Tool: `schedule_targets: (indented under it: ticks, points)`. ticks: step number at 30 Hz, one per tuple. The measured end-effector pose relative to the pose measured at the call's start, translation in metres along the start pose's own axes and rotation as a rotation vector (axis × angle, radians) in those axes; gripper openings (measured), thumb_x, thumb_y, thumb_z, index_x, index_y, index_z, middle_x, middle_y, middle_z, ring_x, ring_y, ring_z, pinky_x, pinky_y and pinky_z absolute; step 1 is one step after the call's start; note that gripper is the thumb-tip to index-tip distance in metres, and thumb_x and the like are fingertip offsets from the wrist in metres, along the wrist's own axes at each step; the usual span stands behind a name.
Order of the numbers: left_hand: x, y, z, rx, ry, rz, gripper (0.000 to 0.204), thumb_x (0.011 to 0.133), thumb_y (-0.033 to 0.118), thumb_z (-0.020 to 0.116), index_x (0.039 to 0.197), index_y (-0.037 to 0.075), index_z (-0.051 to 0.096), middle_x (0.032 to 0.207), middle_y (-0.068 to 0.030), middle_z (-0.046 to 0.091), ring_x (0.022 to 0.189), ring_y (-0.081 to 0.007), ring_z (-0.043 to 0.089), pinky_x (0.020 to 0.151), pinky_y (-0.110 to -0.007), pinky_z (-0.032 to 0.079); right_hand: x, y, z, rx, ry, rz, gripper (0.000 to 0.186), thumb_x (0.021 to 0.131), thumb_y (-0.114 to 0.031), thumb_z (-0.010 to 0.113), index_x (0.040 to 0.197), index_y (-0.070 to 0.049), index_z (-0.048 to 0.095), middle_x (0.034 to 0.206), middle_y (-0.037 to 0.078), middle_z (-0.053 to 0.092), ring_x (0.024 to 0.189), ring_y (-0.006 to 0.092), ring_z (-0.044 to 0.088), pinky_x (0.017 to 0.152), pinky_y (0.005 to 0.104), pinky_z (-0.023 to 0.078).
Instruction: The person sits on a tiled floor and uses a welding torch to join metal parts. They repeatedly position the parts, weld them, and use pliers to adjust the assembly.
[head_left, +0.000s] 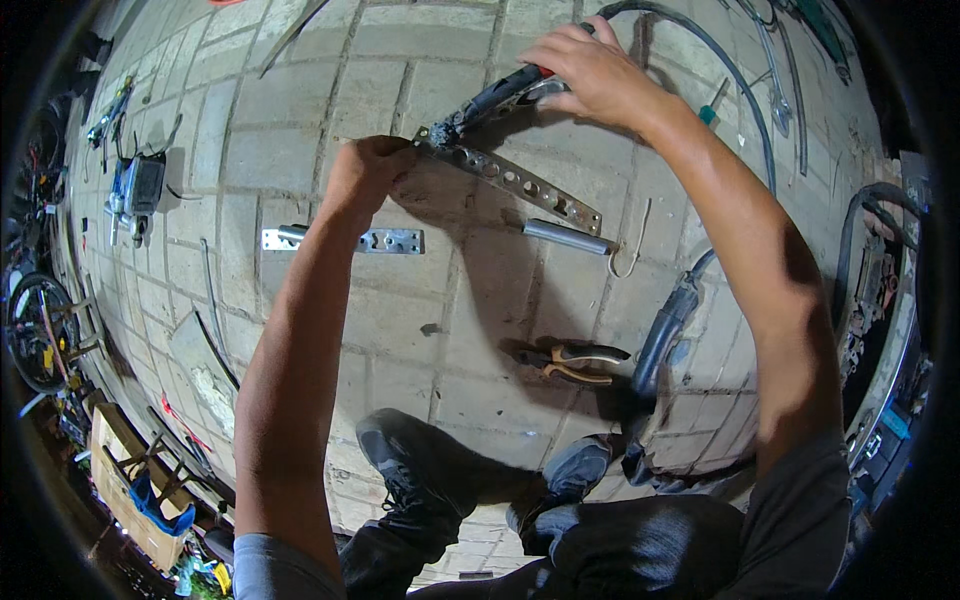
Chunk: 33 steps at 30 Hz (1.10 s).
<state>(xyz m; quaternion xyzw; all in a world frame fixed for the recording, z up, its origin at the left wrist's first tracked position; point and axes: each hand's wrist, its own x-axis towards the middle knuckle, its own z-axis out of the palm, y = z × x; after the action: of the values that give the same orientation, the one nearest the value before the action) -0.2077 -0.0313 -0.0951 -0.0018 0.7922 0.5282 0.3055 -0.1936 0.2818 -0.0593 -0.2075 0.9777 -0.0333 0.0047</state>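
Paving of pale grey rectangular bricks (390,315) serves as our bench, with the silver metal strip pierced with round holes (520,182) lying slantwise ahead of us. Our left hand (365,172) is nearly closed at the strip's left end, fingertips bunched and partly hidden — seemingly pinching it to steady it. Our right hand (592,78) curls around the long black clamp-like tool with a red patch (490,98), thumb low, apparently to control its angle; the tool's rough grey tip meets that same end — whether it bites, we cannot tell. The smooth silver metal tube (565,236) and the pliers with black-and-tan handles (575,364) lie nearer us, probably within easy reach.
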Motion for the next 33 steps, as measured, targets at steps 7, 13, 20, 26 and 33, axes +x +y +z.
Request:
schedule_targets:
  ticks: [7,13,20,26,33]
  points:
    - [0.0,0.0,0.011,-0.156,0.055,-0.014,0.029,0.086,0.013,0.066,0.106,-0.008,0.069,0.089,-0.0078,0.069,0.075,-0.0145,0.06,0.072,-0.028,0.048,0.011,-0.031,-0.016,0.079,-0.033,0.025,0.034,0.091,-0.041,0.063,0.113,-0.016,0.066,0.115,0.006,0.062,0.122,0.025,0.05,0.106,0.0635,0.028]
    - [-0.028,0.003,0.016,0.183,0.218,0.106,0.029,0.089,0.019,0.066,0.108,-0.003,0.068,0.095,-0.0108,0.069,0.083,-0.0189,0.063,0.079,-0.031,0.049,-0.081,-0.072,-0.032,0.309,0.335,0.175,0.023,0.083,-0.018,0.07,0.1,-0.003,0.063,0.097,0.015,0.058,0.093,0.0357,0.058,0.08,0.0443,0.049]
    - [-0.092,0.006,0.116,0.837,-0.068,0.778,0.032,0.082,0.017,0.068,0.113,0.006,0.065,0.11,-0.0111,0.063,0.103,-0.0332,0.056,0.088,-0.043,0.048,-0.185,-0.135,0.036,0.375,0.141,0.565,0.035,0.076,-0.003,0.066,0.111,-0.003,0.062,0.113,0.014,0.056,0.1,0.0356,0.059,0.086,0.0442,0.049]
    - [-0.078,0.008,0.133,1.082,-0.13,0.788,0.035,0.079,0.011,0.066,0.113,0.009,0.064,0.113,-0.009,0.056,0.103,-0.0314,0.055,0.088,-0.044,0.047,-0.186,-0.14,0.052,0.405,0.199,0.569,0.027,0.077,-0.004,0.063,0.103,-0.003,0.059,0.104,0.013,0.055,0.094,0.034,0.059,0.084,0.0444,0.048]
    - [-0.061,0.039,0.116,1.188,-0.096,1.027,0.031,0.081,0.009,0.064,0.111,0.009,0.064,0.113,-0.005,0.059,0.107,-0.0273,0.053,0.09,-0.042,0.042,-0.17,-0.141,0.037,0.461,0.454,0.537,0.017,0.079,-0.01,0.062,0.093,-0.003,0.058,0.097,0.012,0.056,0.083,0.033,0.061,0.076,0.0438,0.048]
